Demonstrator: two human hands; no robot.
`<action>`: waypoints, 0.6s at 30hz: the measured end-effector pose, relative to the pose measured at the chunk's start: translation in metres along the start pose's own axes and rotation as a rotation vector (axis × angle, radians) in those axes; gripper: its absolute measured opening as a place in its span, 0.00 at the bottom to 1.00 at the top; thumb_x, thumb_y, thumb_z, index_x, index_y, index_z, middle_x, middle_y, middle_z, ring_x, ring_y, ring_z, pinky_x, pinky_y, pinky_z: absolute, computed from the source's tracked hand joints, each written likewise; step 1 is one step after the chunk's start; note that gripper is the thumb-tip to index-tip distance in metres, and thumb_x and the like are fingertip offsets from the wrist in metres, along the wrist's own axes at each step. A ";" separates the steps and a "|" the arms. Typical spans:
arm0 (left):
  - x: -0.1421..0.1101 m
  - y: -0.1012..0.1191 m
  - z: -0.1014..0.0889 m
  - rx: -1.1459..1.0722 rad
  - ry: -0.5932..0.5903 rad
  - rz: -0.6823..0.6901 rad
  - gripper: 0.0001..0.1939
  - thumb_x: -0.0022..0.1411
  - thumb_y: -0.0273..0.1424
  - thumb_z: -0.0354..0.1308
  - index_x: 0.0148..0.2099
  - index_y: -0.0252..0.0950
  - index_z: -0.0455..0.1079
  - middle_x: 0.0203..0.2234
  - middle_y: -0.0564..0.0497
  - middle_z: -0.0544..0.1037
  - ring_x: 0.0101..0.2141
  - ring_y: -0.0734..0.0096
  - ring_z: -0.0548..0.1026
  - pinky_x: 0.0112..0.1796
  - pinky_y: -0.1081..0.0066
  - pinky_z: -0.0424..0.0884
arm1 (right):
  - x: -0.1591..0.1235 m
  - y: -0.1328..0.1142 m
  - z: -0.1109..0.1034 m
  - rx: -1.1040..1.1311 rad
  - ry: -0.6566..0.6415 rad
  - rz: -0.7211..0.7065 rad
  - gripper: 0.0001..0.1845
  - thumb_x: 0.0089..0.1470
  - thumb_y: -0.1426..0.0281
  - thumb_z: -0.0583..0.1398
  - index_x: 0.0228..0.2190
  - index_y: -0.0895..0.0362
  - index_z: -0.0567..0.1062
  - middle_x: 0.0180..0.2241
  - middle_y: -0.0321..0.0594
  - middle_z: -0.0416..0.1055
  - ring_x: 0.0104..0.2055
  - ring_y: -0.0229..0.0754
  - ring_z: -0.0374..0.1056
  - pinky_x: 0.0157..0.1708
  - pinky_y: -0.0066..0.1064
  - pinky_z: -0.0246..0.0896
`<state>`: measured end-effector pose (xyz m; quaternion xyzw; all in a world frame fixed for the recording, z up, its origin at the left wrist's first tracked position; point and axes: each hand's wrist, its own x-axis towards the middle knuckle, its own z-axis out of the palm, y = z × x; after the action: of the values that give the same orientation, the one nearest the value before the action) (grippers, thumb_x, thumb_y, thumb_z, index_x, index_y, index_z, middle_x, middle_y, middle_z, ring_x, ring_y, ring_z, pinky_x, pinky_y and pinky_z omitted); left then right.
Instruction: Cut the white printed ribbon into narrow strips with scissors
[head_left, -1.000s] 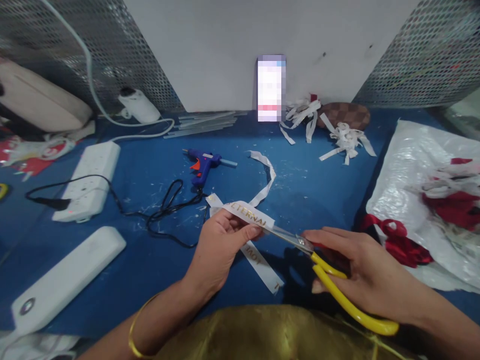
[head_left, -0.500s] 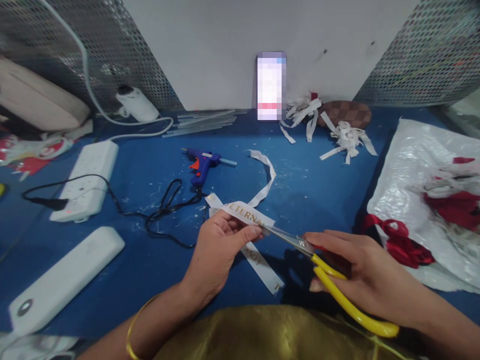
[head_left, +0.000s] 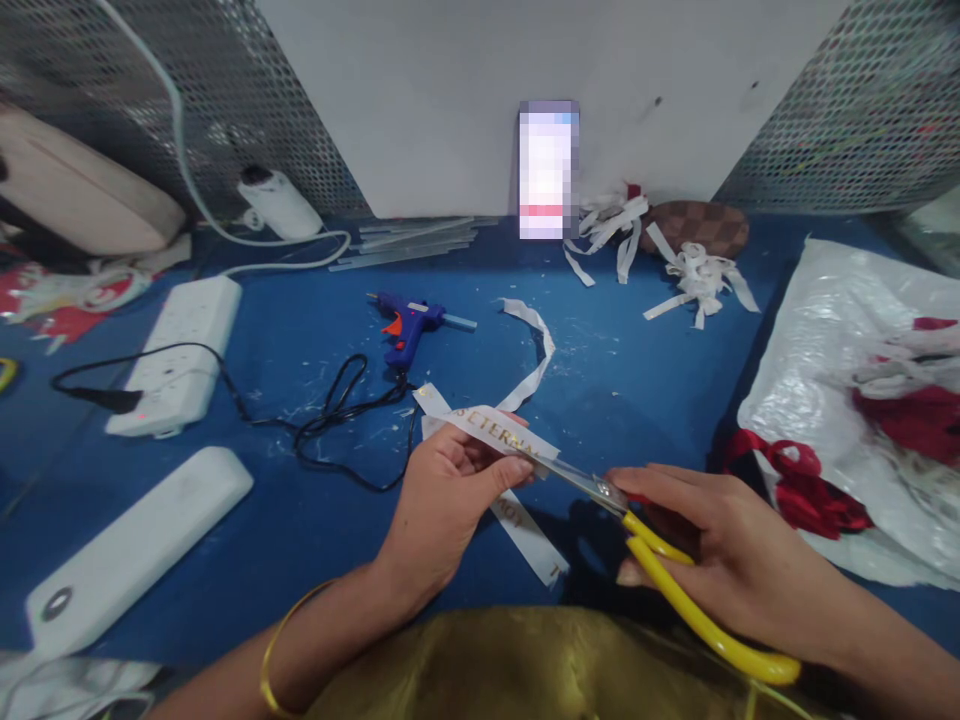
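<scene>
The white ribbon (head_left: 487,428) was in the left hand (head_left: 450,500), its grip narrow, thumb pressed over the ribbon's near edge and fingers beneath. The right hand's (head_left: 731,540) grip was closed around the yellow-handled scissors (head_left: 660,575). From that hand the ribbon lay to the left and a little farther off, with the left hand the nearer. The ribbon's long axis sloped down to the right, roughly in line with the blades, whose tips met its right end just beside the left thumb.

Gold capitals on the ribbon read "S ETERNA", the rest hidden near the blades. A lower strip (head_left: 531,540) slanted across the counter (head_left: 637,390), its gold letters perhaps upside down and too blurred to read surely. The phone's (head_left: 547,170) screen was pixelated, with nothing legible.
</scene>
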<state>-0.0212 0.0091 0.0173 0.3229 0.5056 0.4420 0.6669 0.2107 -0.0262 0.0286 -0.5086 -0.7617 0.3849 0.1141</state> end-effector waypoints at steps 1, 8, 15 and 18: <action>0.000 0.000 0.000 0.002 -0.002 0.004 0.14 0.49 0.25 0.69 0.40 0.33 0.74 0.26 0.54 0.79 0.27 0.78 0.76 0.33 0.78 0.73 | 0.000 0.000 -0.001 -0.006 0.002 -0.002 0.19 0.53 0.61 0.63 0.47 0.50 0.70 0.31 0.34 0.71 0.25 0.34 0.66 0.22 0.24 0.59; -0.001 0.000 0.000 0.009 -0.012 0.005 0.15 0.49 0.25 0.69 0.41 0.33 0.73 0.26 0.54 0.79 0.27 0.78 0.76 0.32 0.79 0.73 | 0.000 -0.001 -0.004 -0.012 0.017 -0.039 0.20 0.54 0.61 0.63 0.48 0.52 0.72 0.31 0.36 0.72 0.25 0.35 0.66 0.23 0.25 0.59; -0.002 0.002 0.001 0.029 -0.044 -0.039 0.16 0.48 0.24 0.69 0.41 0.34 0.73 0.27 0.54 0.80 0.28 0.76 0.77 0.33 0.78 0.74 | 0.001 -0.003 -0.003 0.029 -0.012 -0.017 0.22 0.52 0.63 0.64 0.49 0.50 0.69 0.34 0.34 0.71 0.26 0.33 0.64 0.24 0.25 0.59; -0.003 0.002 0.002 0.031 -0.048 -0.038 0.16 0.48 0.24 0.69 0.41 0.35 0.73 0.27 0.55 0.80 0.28 0.77 0.77 0.33 0.78 0.74 | 0.001 -0.005 -0.003 0.040 -0.029 -0.002 0.20 0.52 0.63 0.64 0.47 0.49 0.70 0.32 0.32 0.70 0.25 0.33 0.63 0.24 0.25 0.58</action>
<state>-0.0203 0.0072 0.0204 0.3343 0.5021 0.4134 0.6820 0.2085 -0.0248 0.0336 -0.4998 -0.7559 0.4073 0.1137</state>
